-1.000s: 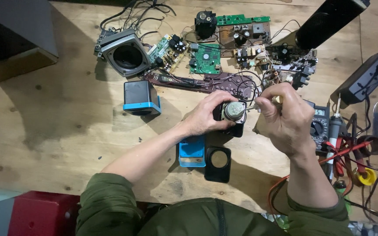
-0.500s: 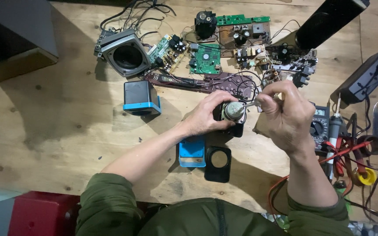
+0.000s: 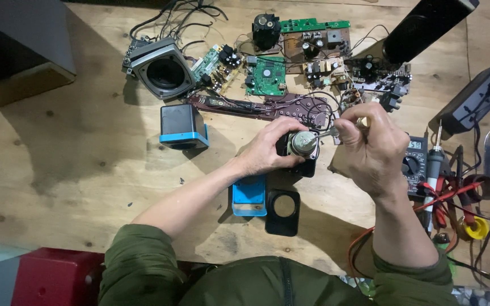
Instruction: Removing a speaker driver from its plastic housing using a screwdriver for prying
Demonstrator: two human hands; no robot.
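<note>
Just right of the frame's centre, the left hand is wrapped around a small speaker driver, fingers curled on its black body with the round metal magnet facing up. The right hand is pressed closed, pinching a thin metal tool whose tip touches the driver. It looks dense for its size and rigid, with delicate wires; better held by the body. A blue box lies below, circuit boards above.
</note>
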